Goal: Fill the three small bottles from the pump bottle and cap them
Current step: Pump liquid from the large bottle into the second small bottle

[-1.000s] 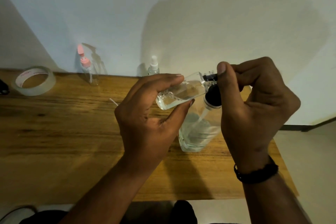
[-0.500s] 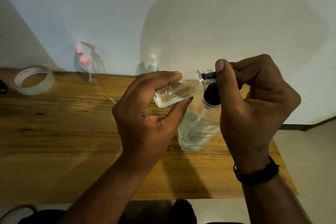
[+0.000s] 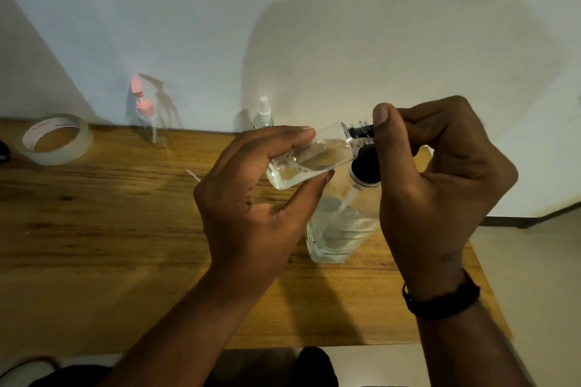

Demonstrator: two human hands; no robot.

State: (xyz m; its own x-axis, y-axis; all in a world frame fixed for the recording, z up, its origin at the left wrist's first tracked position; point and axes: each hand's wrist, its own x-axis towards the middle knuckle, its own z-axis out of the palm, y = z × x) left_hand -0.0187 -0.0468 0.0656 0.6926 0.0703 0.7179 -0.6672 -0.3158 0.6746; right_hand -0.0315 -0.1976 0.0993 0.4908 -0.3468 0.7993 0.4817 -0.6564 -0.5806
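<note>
Over the wooden table [image 3: 94,245], left hand [image 3: 251,198] grips a small bottle [image 3: 309,159] (tilted); right hand [image 3: 440,185] apparently pinches the pump nozzle [image 3: 361,132].

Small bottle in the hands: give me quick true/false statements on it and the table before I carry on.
1. The left hand holds the small clear bottle tilted on its side. True.
2. The small clear bottle is empty. False: clear liquid lies in it.
3. The right hand pinches the black pump nozzle at the bottle's mouth. True.
4. The pump bottle lies toppled on the table. False: it stands upright.
5. The tape roll sits at the table's far right. False: far left.
</note>
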